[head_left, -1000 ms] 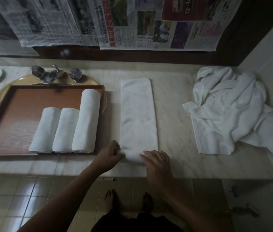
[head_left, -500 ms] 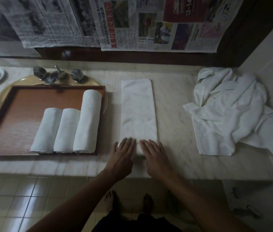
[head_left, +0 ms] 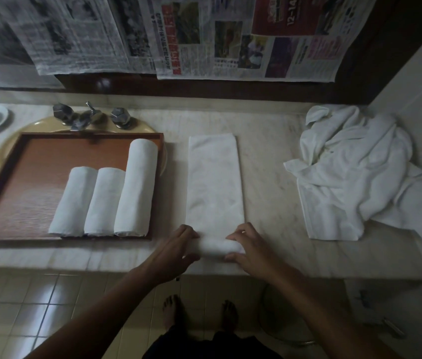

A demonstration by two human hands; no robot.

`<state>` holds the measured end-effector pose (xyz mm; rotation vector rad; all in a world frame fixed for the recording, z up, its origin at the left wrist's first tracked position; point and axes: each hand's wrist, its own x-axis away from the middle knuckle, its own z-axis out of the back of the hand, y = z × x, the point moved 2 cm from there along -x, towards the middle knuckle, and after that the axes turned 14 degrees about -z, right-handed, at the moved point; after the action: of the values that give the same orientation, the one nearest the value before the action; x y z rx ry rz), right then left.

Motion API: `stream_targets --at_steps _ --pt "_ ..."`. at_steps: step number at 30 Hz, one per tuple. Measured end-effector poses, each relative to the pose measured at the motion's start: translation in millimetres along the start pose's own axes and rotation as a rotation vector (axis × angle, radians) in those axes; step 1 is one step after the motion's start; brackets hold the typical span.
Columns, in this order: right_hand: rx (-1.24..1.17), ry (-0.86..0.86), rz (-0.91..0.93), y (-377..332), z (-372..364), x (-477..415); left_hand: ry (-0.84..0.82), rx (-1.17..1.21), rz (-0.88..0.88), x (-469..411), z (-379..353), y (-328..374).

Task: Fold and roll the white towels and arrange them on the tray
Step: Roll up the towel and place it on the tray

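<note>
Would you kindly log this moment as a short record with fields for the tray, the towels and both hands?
tray: brown tray on the counter, in front of the taps
finished: three rolled towels side by side on the tray, rightmost longest
in work: folded towel flat on the counter right of the tray, near end rolled up
left hand: left hand curled on the roll's left end
right hand: right hand curled on the roll's right end
waiting: crumpled towel pile at far right

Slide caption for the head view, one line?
Left hand and right hand grip the rolled near end of a folded towel on the counter, beside a tray holding three rolled towels.
</note>
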<state>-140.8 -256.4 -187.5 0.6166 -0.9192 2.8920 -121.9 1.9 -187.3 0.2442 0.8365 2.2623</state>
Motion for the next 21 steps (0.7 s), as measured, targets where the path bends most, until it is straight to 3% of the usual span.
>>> stream_targets --at_steps 9,15,18,21 --pt "-0.081 0.017 -0.17 5.8 -4.2 11.5 0.025 0.107 0.167 5.1 1.0 -8.2" --pt "0.157 0.439 0.068 -12.6 -13.4 23.0 -0.006 0.179 0.272 -7.0 6.6 -4.0" --pt "0.246 0.469 0.172 -22.5 -29.7 30.5 0.01 0.193 0.333 -14.6 11.8 -5.2" --pt "0.319 0.443 0.165 -20.6 -40.3 30.2 0.039 0.182 0.39 -22.2 13.0 -5.2"
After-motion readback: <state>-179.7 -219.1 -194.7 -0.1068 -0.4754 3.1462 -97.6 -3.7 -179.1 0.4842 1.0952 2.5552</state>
